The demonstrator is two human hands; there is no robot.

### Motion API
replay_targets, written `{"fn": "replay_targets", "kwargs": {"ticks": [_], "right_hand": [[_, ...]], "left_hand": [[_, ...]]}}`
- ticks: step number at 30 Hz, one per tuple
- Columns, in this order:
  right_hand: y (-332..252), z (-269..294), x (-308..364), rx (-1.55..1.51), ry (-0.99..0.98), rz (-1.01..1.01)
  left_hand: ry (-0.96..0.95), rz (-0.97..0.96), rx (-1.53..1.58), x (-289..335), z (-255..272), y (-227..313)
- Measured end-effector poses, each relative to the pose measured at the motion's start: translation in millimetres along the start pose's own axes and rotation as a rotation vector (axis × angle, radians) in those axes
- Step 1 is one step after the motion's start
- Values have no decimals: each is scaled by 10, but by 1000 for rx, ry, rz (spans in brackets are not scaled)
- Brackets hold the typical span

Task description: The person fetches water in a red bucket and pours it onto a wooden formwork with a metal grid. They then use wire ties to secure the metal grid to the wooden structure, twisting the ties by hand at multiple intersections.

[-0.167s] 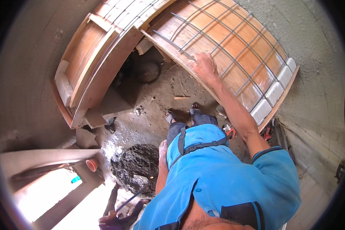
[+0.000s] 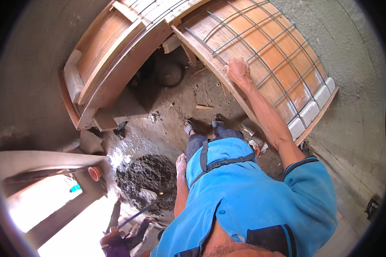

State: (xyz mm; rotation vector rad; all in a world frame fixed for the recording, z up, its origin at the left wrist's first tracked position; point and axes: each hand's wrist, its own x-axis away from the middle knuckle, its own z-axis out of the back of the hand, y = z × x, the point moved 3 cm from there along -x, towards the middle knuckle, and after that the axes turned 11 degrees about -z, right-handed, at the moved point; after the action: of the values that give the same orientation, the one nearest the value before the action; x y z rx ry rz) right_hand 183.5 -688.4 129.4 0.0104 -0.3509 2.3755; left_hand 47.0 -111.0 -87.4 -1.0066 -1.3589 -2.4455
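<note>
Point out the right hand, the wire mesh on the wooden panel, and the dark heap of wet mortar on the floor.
right hand [image 2: 239,70], head view, on the back of the hand pressed against the panel.
wire mesh [image 2: 273,48], head view, on a crossing of bars over the wood.
mortar heap [image 2: 146,175], head view, on the middle of the pile.

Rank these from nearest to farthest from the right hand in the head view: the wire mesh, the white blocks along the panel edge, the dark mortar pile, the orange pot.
From the right hand, resting flat on the wooden panel:
1. Wire mesh: just beside the fingers, over the panel.
2. White blocks: lower right, along the panel's edge.
3. Dark mortar pile: on the floor, lower left.
4. Orange pot: farther left, by the doorway.
</note>
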Motion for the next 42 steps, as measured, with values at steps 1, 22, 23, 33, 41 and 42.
{"fn": "replay_targets", "kwargs": {"ticks": [1,22,23,33,41,42], "right_hand": [[63,-74,-50,-13,57,28],[-83,116,29,-14,-24,-35],[-69,122,27,12,-65,-31],[-4,2,-223,107,-77,9],[-213,262,-59,-67,-34,32],[-360,362,15,-31,128,141]], "left_hand": [[7,5,13,2,-64,-13],[17,-34,66,594,-141,408],[32,-19,68,585,-178,348],[140,13,239,566,-458,-178],[373,127,271,1056,-291,-589],[395,217,339,1105,-261,-677]]}}
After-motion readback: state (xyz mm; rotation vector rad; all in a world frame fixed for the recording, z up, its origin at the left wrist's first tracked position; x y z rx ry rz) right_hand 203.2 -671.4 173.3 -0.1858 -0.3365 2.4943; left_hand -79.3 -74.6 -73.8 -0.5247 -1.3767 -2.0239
